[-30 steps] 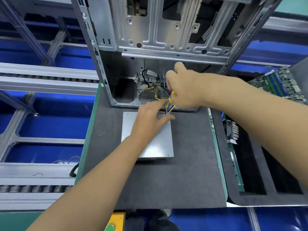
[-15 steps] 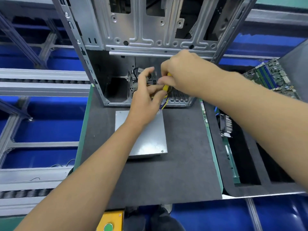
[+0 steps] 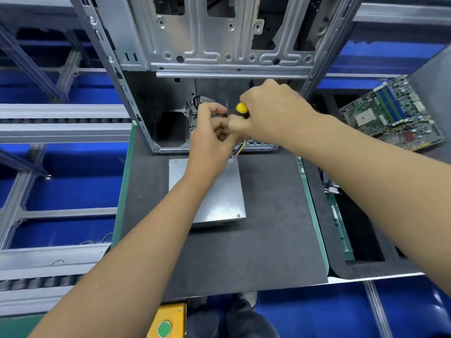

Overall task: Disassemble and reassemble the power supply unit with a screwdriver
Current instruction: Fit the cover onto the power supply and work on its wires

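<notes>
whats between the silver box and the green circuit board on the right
In the head view, bare dark mat, then the right forearm crossing above it, between silver box and circuit board.

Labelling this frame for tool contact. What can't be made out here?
All head view:
- Screwdriver: only the yellow end shows; the right hand covers the rest, so tip and any screw are unseen.
- Left hand: its curled fingers hide what they pinch, if anything.
- Wires: their far ends vanish behind both hands.
- Power supply unit: the left forearm covers part of its lid.
- Computer case: top cut off by the frame edge.
</notes>
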Available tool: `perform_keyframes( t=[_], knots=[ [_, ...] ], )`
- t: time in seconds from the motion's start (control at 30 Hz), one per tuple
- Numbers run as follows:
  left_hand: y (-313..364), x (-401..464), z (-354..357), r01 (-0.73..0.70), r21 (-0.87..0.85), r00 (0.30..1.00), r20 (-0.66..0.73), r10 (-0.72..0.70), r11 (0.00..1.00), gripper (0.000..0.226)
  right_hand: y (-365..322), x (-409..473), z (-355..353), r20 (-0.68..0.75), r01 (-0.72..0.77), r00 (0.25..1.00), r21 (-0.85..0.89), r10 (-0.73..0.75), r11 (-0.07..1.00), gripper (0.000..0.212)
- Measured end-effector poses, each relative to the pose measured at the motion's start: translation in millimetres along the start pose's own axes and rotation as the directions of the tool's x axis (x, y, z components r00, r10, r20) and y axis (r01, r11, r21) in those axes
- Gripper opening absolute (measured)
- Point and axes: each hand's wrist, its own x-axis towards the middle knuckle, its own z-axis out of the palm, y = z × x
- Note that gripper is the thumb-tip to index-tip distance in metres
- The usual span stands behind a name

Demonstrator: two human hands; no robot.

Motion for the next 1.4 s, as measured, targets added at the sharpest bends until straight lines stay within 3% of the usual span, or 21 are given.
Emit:
perform_keyframes(
  t=[0.07, 0.17, 0.23, 0.33, 0.43, 0.53, 0.6, 0.67, 0.83, 0.9, 0.97, 1.1, 1.2, 1.23, 1.33, 1.4],
  knots=[
    [-4, 1, -1, -0.012, 0.026, 1.0, 0.019, 0.012, 1.0, 0.044, 4, -2, 1, -0.009, -0.014, 1.0, 0.006, 0.015, 1.0, 0.049],
    [-6, 3, -5, -0.104, 0.124, 0.985, 0.147, 0.085, 0.987, 0.037, 7, -9, 1, 0.045, 0.15, 0.985, 0.228, -0.164, 0.962, 0.04],
    [-5, 1, -4, -0.115, 0.125, 0.976, 0.201, 0.088, 0.985, 0.041, 10, -10, 3, -0.001, 0.195, 0.98, 0.243, -0.201, 0.95, 0.031],
    [-4, -2, 4, -0.036, 0.079, 0.992, 0.127, 0.026, 0.996, 0.058, 14, -7, 10, -0.055, 0.046, 0.998, 0.177, -0.037, 0.983, 0.036],
    [-4, -3, 8, -0.029, 0.099, 0.999, 0.042, 0.025, 0.995, 0.055, 14, -12, 18, -0.105, -0.027, 0.994, 0.14, 0.042, 0.99, 0.048],
    [-9, -3, 4, -0.121, 0.186, 0.989, 0.107, 0.103, 0.975, 0.049, 14, -21, 26, -0.062, 0.084, 0.996, 0.475, -0.061, 0.876, 0.039],
    [-10, -4, 0, -0.149, 0.209, 0.98, 0.158, 0.117, 0.967, 0.054, 17, -23, 27, -0.072, 0.091, 0.996, 0.601, -0.06, 0.794, 0.031],
    [-10, -7, 0, -0.138, 0.192, 0.977, 0.185, 0.102, 0.972, 0.059, 18, -20, 28, -0.097, 0.074, 0.995, 0.552, -0.024, 0.83, 0.017],
    [-11, -3, 4, -0.036, 0.121, 0.999, 0.033, 0.032, 0.992, 0.063, 15, -4, 20, -0.047, -0.011, 0.999, 0.166, 0.019, 0.986, 0.033],
    [-14, 0, 0, -0.043, 0.129, 0.998, 0.048, 0.037, 0.991, 0.054, 13, -2, 15, -0.012, 0.067, 0.998, 0.204, -0.066, 0.977, 0.043],
    [-16, -3, -7, -0.086, 0.153, 0.992, 0.1, 0.071, 0.984, 0.046, 13, -2, 11, -0.03, 0.171, 0.985, 0.341, -0.171, 0.925, 0.035],
    [-14, -9, -12, -0.123, 0.191, 0.975, 0.208, 0.082, 0.974, 0.047, 13, -2, 6, -0.014, 0.186, 0.982, 0.169, -0.186, 0.968, 0.019],
    [-13, -4, -13, -0.109, 0.195, 0.969, 0.24, 0.061, 0.975, 0.048, 6, -5, 3, 0.056, 0.23, 0.964, 0.305, -0.258, 0.924, 0.044],
    [-13, -2, -14, -0.089, 0.186, 0.967, 0.251, 0.041, 0.978, 0.049, 5, -3, 2, 0.042, 0.268, 0.955, 0.296, -0.293, 0.917, 0.041],
    [-12, -1, -14, -0.04, 0.18, 0.961, 0.276, -0.011, 0.983, 0.062, 6, 4, -2, 0.017, 0.296, 0.954, 0.101, -0.299, 0.95, 0.021],
    [-12, -5, -10, -0.001, 0.158, 0.973, 0.228, -0.035, 0.988, 0.07, 7, 10, 0, -0.008, 0.237, 0.971, 0.003, -0.237, 0.971, 0.028]
  ],
)
